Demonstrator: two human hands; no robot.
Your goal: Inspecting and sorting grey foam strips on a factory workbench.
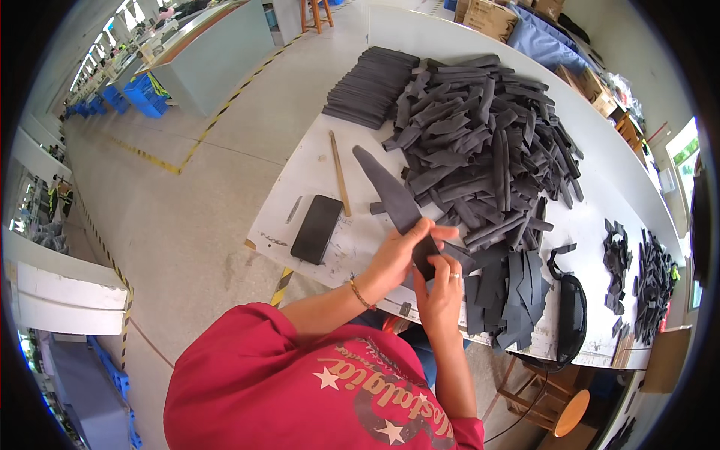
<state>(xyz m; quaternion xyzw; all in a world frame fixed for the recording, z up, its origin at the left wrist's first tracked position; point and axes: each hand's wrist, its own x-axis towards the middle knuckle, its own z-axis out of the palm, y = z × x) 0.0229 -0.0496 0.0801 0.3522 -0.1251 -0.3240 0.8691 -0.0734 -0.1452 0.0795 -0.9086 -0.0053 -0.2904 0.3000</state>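
Observation:
A long dark grey strip of material (pixel 390 191) with a rounded far end lies across the front of the table, its near end between my two hands. My left hand (pixel 401 251) grips the strip between thumb and fingers. My right hand (pixel 441 289), with a ring on one finger, pinches the strip's near end. Just beyond my hands rises a big heap of folded or rolled dark grey pieces (pixel 480 142). Beside my right hand lies a loose stack of flat dark grey pieces (pixel 510 296).
Neatly stacked strips (pixel 367 86) lie at the far left of the white table (pixel 300 176). A black phone (pixel 316 229), a wooden stick (pixel 340 172) and a small blade-like tool (pixel 294 210) sit at left. At right are a black rounded device (pixel 571 319), dark scraps (pixel 616 262) and a stool (pixel 571 412).

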